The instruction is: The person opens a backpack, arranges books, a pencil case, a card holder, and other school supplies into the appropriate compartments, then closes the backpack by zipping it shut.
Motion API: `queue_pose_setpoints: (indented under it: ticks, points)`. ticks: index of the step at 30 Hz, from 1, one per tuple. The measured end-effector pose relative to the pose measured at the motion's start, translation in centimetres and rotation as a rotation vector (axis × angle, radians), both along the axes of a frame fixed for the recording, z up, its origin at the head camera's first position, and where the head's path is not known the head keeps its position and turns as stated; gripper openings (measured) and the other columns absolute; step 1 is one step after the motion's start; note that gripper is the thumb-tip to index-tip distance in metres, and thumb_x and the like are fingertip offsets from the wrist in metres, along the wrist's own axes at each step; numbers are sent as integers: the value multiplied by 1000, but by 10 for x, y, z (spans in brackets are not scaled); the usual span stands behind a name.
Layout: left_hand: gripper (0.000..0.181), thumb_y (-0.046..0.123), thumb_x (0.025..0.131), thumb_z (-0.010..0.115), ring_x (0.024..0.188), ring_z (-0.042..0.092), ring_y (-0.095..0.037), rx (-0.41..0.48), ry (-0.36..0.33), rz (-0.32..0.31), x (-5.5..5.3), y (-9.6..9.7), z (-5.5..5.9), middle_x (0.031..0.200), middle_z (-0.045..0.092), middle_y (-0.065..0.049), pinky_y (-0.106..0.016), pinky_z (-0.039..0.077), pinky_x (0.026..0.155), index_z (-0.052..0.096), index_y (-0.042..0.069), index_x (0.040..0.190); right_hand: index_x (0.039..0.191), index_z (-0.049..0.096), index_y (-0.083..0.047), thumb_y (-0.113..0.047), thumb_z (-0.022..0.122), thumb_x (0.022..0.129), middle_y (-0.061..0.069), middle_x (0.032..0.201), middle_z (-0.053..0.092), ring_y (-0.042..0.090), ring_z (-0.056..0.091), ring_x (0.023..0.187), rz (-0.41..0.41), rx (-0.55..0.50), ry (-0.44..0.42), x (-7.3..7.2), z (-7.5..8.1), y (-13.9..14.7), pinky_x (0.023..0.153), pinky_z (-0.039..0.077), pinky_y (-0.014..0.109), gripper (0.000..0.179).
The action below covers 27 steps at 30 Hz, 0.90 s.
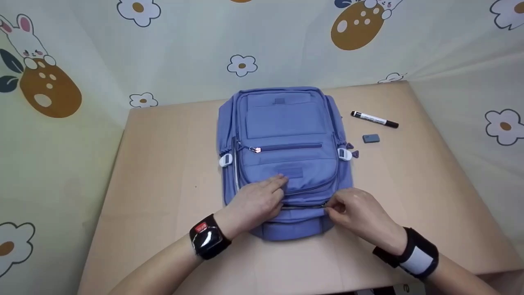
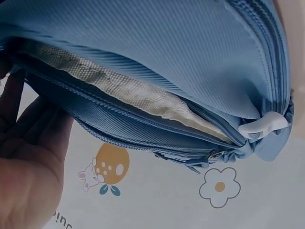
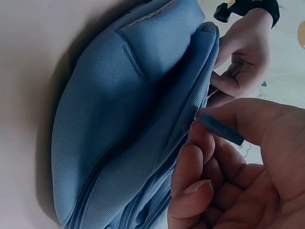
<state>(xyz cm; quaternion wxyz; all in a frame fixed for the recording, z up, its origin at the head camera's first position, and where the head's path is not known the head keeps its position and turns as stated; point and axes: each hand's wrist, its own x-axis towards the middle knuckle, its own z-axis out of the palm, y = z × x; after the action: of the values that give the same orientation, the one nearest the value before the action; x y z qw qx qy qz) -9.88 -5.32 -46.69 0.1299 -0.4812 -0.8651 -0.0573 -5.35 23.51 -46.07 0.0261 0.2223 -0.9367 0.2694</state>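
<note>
A blue backpack [image 1: 286, 119] lies front up on the table. At its lower front, my right hand [image 1: 360, 209] pinches a zipper pull [image 3: 221, 130], a small flat blue tab, between thumb and forefinger. The left hand [image 1: 258, 200] is on the lower front panel, its fingers bent at the fabric beside the same zipper; its fingertips are partly hidden. Between the hands the front pocket gapes, and its pale lining [image 2: 138, 95] shows in the left wrist view. Another zipper pull [image 1: 256, 150] hangs at the left of the middle pocket.
Right of the backpack lie a black-and-white marker [image 1: 374, 119] and a small grey-blue block [image 1: 371, 138]. White buckles [image 1: 225, 160] sit at the bag's sides. The brown tabletop [image 1: 163, 164] meets a patterned cloth [image 1: 192, 53] at the back and sides.
</note>
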Motion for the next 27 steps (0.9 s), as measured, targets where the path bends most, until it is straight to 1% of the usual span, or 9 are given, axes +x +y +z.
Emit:
queue_pose_setpoints:
  ticks: [3, 5, 9, 13, 16, 19, 22, 24, 27]
  points:
    - [22, 26, 96, 69, 133, 56, -28, -10, -39, -7, 1, -5, 2, 144, 58, -16, -37, 48, 105, 68, 5, 96, 82, 73, -19, -9, 78, 83, -16, 75, 60, 4, 55, 70, -5, 10, -14, -1, 1, 1, 64, 48, 28, 11]
    - [23, 29, 95, 71, 134, 55, -29, 5, -47, -23, 1, -10, 3, 144, 57, -17, -37, 48, 105, 67, 6, 92, 83, 73, -18, -9, 77, 84, -16, 75, 61, 4, 55, 70, -4, 19, -26, -2, 1, 2, 64, 48, 28, 10]
    - [23, 26, 90, 77, 133, 56, -30, 76, -9, -59, 3, -28, 3, 141, 60, -17, -38, 48, 105, 63, 8, 85, 84, 74, -17, -9, 77, 84, -14, 77, 62, 6, 57, 72, -13, 39, -32, -3, 2, 3, 65, 49, 29, 9]
    - [22, 22, 88, 79, 131, 57, -31, 118, 41, -78, 1, -47, 0, 137, 63, -17, -39, 47, 107, 64, 8, 84, 82, 72, -18, -10, 78, 84, -14, 74, 59, 8, 55, 70, -32, 60, -27, -3, 4, 3, 64, 47, 29, 10]
    - [21, 21, 92, 76, 130, 58, -31, 109, 69, -66, -1, -53, -5, 136, 64, -17, -39, 46, 107, 63, 8, 82, 80, 70, -18, -11, 79, 84, -14, 71, 56, 6, 51, 67, -43, 78, -40, -4, 6, 4, 61, 44, 28, 12]
    - [19, 15, 97, 69, 130, 58, -30, 61, 93, -30, -1, -51, -8, 137, 63, -17, -38, 46, 107, 61, 5, 82, 77, 68, -19, -11, 78, 84, -14, 69, 53, 4, 47, 65, -43, 80, -52, -5, 7, 3, 59, 42, 28, 15]
    - [15, 8, 99, 61, 129, 59, -29, 16, 113, 2, 1, -49, -9, 137, 62, -17, -37, 45, 108, 60, 3, 85, 75, 65, -20, -11, 78, 84, -14, 68, 52, 4, 47, 64, -32, 69, -60, -5, 8, 2, 59, 42, 27, 18]
    - [14, 6, 99, 59, 128, 59, -29, 25, 115, 10, 1, -49, -10, 137, 62, -17, -36, 45, 107, 61, 3, 86, 74, 64, -21, -10, 77, 84, -14, 67, 52, 4, 47, 62, -23, 53, -69, -5, 9, 0, 58, 42, 27, 20]
    - [14, 7, 98, 62, 126, 61, -28, 73, 125, 3, 0, -49, -12, 135, 64, -17, -35, 47, 105, 61, 3, 85, 73, 63, -22, -9, 76, 84, -15, 67, 52, 3, 47, 61, -9, 33, -82, -6, 12, -3, 55, 41, 25, 21]
